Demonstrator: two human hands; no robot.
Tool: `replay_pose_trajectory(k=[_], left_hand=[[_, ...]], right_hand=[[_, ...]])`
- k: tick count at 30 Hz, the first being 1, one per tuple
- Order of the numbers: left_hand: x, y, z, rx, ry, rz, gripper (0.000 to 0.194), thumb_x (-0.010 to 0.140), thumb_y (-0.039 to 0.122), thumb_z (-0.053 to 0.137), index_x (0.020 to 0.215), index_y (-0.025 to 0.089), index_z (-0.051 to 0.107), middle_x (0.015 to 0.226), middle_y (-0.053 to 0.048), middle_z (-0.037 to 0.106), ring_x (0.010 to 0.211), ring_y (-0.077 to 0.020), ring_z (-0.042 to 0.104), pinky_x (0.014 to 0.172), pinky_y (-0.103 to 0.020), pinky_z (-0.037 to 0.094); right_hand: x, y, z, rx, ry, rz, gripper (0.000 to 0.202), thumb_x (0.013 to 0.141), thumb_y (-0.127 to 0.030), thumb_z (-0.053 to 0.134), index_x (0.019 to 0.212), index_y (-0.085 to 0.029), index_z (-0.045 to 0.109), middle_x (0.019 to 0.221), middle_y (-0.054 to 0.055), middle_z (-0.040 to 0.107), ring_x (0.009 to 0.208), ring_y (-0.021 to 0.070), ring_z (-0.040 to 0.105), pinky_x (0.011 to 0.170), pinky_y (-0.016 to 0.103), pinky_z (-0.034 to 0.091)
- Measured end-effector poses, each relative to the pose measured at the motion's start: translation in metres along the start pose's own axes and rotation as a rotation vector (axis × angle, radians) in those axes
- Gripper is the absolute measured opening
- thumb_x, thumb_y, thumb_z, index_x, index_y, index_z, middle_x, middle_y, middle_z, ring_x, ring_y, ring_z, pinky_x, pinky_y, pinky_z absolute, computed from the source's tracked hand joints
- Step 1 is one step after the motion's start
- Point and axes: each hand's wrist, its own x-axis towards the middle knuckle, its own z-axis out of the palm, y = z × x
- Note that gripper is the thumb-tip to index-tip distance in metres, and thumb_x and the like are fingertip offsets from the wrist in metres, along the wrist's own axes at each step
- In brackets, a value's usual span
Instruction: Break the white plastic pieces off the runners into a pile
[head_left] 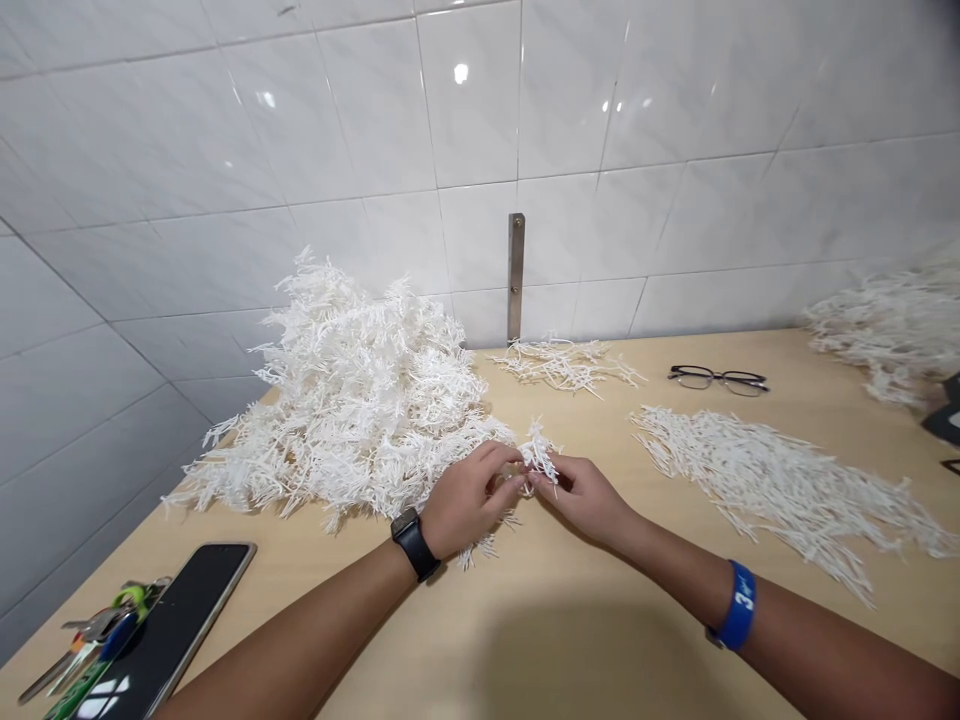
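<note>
Close together at the middle of the table, both my hands are closed around a white branched piece (538, 455), thin and twig-like, perhaps plastic. My left hand (469, 497) pinches at its left side, beside a large heap of white branched pieces (367, 400). On the right, my right hand (581, 495) grips the piece between thumb and fingers. Its branching tips stick up above the fingertips, while the lower part is partly hidden. A few white strands (480, 548) lie on the table below my left hand.
Loose white strands (780, 490) are spread at right; a smaller bunch (562, 362) lies near the wall, and another heap (892, 320) at far right. Eyeglasses (718, 379) rest behind. A phone (180, 620) and keys (97, 630) lie front left. A metal strip (516, 280) stands against the tiled wall.
</note>
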Motion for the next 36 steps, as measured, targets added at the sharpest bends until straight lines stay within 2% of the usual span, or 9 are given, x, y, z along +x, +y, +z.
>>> replay_pose_trajectory(k=[4,9,13,16,20,23,26,31,36], left_hand=[[0.0,0.0,0.0,-0.012,0.02,0.02,0.029,0.095,0.036,0.051,0.12,0.022,0.054,0.121,-0.007,0.062,0.096,-0.0178,0.061,0.085,-0.031,0.047],[-0.005,0.006,0.001,0.124,0.083,0.116,0.046,0.093,0.039,0.053,0.134,0.021,0.045,0.136,-0.012,0.055,0.126,-0.0263,0.049,0.106,-0.043,0.037],[-0.008,0.01,0.005,0.154,0.121,0.17,0.054,0.087,0.045,0.061,0.132,0.02,0.047,0.133,-0.014,0.056,0.124,-0.0287,0.05,0.106,-0.045,0.037],[-0.006,0.009,0.007,0.096,0.115,0.122,0.038,0.087,0.034,0.061,0.122,0.021,0.053,0.124,-0.012,0.059,0.115,-0.0255,0.055,0.099,-0.04,0.044],[-0.002,0.004,0.008,0.011,0.125,0.033,0.025,0.089,0.019,0.054,0.114,0.021,0.055,0.116,-0.009,0.06,0.108,-0.0214,0.057,0.094,-0.035,0.046],[0.0,0.0,0.009,0.005,0.122,-0.013,0.019,0.09,0.017,0.052,0.107,0.021,0.057,0.107,-0.007,0.062,0.102,-0.0202,0.057,0.09,-0.034,0.047],[0.0,-0.001,0.009,0.011,0.085,-0.029,0.013,0.091,0.019,0.051,0.101,0.02,0.06,0.098,-0.006,0.063,0.093,-0.0194,0.058,0.083,-0.033,0.047],[0.001,-0.003,0.008,-0.063,0.1,-0.031,0.013,0.093,0.022,0.051,0.094,0.02,0.065,0.093,-0.005,0.068,0.088,-0.0178,0.061,0.081,-0.031,0.046],[0.003,-0.003,0.006,-0.101,0.172,-0.17,0.017,0.09,0.028,0.056,0.079,0.019,0.066,0.078,-0.002,0.069,0.076,-0.0165,0.062,0.072,-0.029,0.045]], right_hand=[[-0.003,0.0,0.003,-0.166,0.007,-0.09,0.017,0.087,-0.023,0.053,0.07,-0.019,0.055,0.068,0.001,0.056,0.064,0.0159,0.048,0.06,0.028,0.035],[-0.006,-0.003,0.006,-0.413,0.036,-0.092,0.016,0.088,-0.014,0.044,0.076,-0.02,0.052,0.078,0.003,0.059,0.072,0.0175,0.052,0.065,0.028,0.037],[-0.008,-0.008,0.006,-0.575,-0.022,-0.127,0.018,0.088,-0.011,0.044,0.078,-0.02,0.055,0.085,0.004,0.06,0.078,0.0179,0.054,0.068,0.028,0.039],[-0.009,-0.008,0.007,-0.628,-0.029,-0.141,0.018,0.089,-0.014,0.046,0.082,-0.021,0.061,0.087,0.005,0.06,0.079,0.0183,0.055,0.068,0.028,0.039],[-0.007,-0.006,0.008,-0.507,0.04,-0.071,0.019,0.091,-0.022,0.048,0.102,-0.022,0.063,0.087,0.004,0.061,0.076,0.0183,0.057,0.067,0.029,0.041],[-0.006,-0.005,0.007,-0.362,0.094,0.04,0.037,0.09,-0.026,0.05,0.126,-0.021,0.055,0.088,0.004,0.063,0.069,0.0171,0.055,0.065,0.03,0.043],[-0.005,-0.004,0.006,-0.232,0.109,0.06,0.043,0.092,-0.029,0.048,0.134,-0.021,0.049,0.087,0.003,0.062,0.066,0.0157,0.054,0.065,0.03,0.042],[-0.005,-0.007,0.006,-0.009,0.158,0.07,0.034,0.096,-0.039,0.045,0.124,-0.022,0.051,0.071,-0.002,0.051,0.062,0.015,0.049,0.06,0.027,0.04],[-0.006,-0.008,0.006,0.029,0.242,0.045,0.018,0.091,-0.039,0.054,0.086,-0.023,0.048,0.069,-0.002,0.049,0.061,0.0135,0.045,0.057,0.025,0.037]])
